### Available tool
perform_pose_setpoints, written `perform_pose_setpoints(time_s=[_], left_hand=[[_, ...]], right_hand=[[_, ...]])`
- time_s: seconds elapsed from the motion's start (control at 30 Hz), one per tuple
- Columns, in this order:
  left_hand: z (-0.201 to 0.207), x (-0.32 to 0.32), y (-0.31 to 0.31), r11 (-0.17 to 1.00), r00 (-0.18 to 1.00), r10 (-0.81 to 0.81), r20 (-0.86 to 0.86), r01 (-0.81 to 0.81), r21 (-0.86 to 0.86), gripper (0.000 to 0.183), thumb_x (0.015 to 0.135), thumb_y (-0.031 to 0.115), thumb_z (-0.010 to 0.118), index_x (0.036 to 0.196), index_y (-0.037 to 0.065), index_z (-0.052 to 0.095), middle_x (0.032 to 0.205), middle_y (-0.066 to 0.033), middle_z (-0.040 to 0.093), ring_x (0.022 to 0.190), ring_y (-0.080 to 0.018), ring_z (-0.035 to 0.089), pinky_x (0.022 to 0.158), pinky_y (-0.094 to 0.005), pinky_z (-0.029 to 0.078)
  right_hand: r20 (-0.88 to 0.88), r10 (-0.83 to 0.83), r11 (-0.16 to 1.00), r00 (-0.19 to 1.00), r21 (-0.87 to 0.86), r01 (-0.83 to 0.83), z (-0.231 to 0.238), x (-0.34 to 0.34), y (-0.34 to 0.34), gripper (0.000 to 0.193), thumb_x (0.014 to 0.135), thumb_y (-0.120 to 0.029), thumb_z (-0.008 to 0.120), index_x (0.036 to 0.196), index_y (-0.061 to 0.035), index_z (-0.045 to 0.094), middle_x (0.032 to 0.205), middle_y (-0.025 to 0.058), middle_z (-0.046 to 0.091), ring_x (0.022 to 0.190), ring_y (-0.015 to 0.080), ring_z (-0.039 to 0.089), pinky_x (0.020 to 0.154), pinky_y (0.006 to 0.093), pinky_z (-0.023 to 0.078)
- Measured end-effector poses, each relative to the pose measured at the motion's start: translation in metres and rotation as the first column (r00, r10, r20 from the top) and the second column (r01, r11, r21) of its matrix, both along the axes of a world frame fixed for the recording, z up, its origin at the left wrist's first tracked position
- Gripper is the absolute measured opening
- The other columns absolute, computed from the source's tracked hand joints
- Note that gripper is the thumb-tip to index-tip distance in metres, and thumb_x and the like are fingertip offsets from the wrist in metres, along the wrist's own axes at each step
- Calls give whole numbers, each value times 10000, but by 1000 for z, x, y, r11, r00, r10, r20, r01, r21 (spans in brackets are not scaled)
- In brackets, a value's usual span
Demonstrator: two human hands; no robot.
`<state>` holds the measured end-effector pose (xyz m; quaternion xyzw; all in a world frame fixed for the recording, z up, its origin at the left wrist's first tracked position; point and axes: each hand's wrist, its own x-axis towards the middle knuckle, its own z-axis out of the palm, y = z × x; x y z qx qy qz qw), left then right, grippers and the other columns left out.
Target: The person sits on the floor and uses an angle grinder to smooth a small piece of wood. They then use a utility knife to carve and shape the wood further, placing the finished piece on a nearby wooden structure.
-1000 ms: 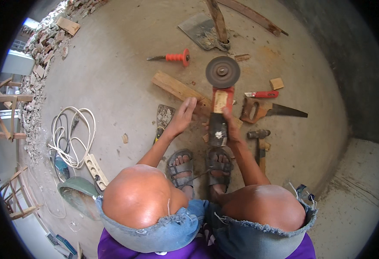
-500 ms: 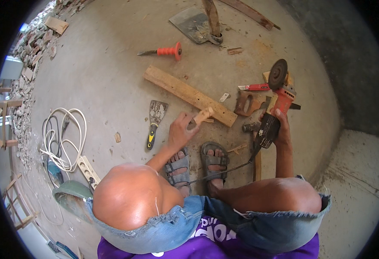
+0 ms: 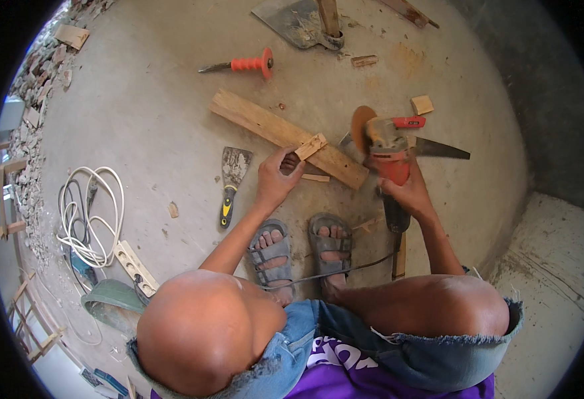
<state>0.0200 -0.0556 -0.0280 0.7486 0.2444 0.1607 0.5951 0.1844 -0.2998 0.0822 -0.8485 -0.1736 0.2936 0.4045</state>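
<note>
My left hand is closed round one end of a small wood block, which appears over a longer wooden beam on the floor; whether they touch I cannot tell. In my right hand is a red and black angle grinder, slightly blurred. Its brown disc stands upright to the right of the block, apart from it. Behind the grinder lies a handsaw, its handle mostly hidden. A red utility knife sits just beyond.
A scraper lies left of my left hand, and a red-handled chisel farther off. At the top is a hoe blade. A power strip and coiled cable are at left. The grinder's cord crosses by my sandals.
The grinder has moved left toward the block, its disc turning to face it, uncovering the saw blade and a small wood piece. My left hand has moved slightly up with the block.
</note>
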Motion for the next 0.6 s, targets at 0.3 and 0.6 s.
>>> perform_pose_setpoints(time_s=[0.3, 0.6], left_hand=[[6, 0, -3, 981, 998, -5, -69, -8, -194, 299, 906, 167, 734, 1094, -52, 657, 888, -83, 713, 760, -115, 680, 697, -260, 554], [10, 4, -3, 988, 998, 19, -62, -29, -153, 250, 872, 121, 751, 1040, -50, 682, 834, -72, 717, 750, -94, 668, 694, -241, 546]], right_hand=[[181, 234, 953, 955, -240, -188, -2, -14, 32, 807, 726, -273, 727, 1403, -38, 355, 1105, 248, 657, 1020, 427, 654, 837, 486, 525], [188, 310, 912, 932, -335, -236, -6, -9, 39, 815, 724, -286, 715, 1404, -6, 364, 1109, 247, 654, 1000, 435, 656, 827, 507, 530]])
